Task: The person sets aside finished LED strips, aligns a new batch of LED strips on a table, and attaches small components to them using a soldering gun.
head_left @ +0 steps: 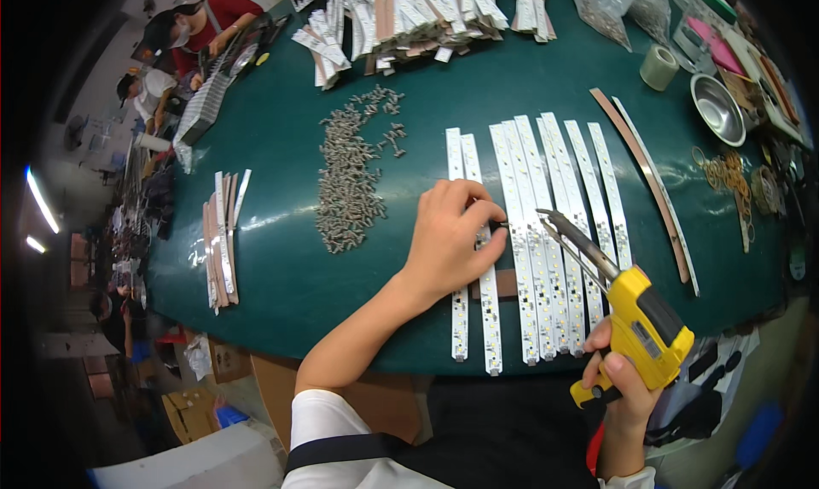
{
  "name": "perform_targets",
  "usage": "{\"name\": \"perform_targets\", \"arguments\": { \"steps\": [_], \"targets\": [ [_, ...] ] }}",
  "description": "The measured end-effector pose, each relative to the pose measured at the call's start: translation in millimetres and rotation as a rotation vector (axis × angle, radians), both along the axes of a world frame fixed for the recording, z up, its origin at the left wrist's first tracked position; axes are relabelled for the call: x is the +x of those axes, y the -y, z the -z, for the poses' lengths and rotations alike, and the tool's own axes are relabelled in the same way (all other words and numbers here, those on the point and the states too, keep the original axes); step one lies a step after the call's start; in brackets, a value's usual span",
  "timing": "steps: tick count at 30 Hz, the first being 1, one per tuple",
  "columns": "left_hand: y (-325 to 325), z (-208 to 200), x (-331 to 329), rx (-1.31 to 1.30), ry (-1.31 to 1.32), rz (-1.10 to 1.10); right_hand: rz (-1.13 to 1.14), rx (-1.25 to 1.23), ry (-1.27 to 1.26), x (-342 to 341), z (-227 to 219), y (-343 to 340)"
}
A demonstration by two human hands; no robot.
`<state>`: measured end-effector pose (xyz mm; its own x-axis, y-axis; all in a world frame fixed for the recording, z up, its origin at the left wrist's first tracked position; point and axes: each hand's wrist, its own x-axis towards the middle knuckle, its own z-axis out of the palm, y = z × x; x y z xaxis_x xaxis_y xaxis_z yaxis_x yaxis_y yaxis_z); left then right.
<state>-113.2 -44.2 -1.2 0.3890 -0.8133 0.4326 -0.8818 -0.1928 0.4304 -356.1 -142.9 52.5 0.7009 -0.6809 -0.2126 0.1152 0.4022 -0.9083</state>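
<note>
My left hand pinches a tiny screw between thumb and fingertip, grip nearly closed, resting on the white light strips on the green bench. My right hand wraps tight around the yellow tool.

Green table: light strips, probably screws.

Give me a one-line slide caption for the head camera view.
Left hand pinches a small part over white strips while right hand aims a yellow tool.
</note>
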Motion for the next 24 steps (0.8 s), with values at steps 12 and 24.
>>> {"name": "perform_targets", "arguments": {
  "steps": [12,24],
  "targets": [
    [-25.8,-20.0,119.5,0.044,-0.055,-0.376,0.073,-0.013,0.111,-14.5,5.8,14.0],
    [2.4,4.3,194.4,0.312,0.12,-0.485,0.107,-0.013,0.135,-16.4,5.9,18.9]
  ]
}}
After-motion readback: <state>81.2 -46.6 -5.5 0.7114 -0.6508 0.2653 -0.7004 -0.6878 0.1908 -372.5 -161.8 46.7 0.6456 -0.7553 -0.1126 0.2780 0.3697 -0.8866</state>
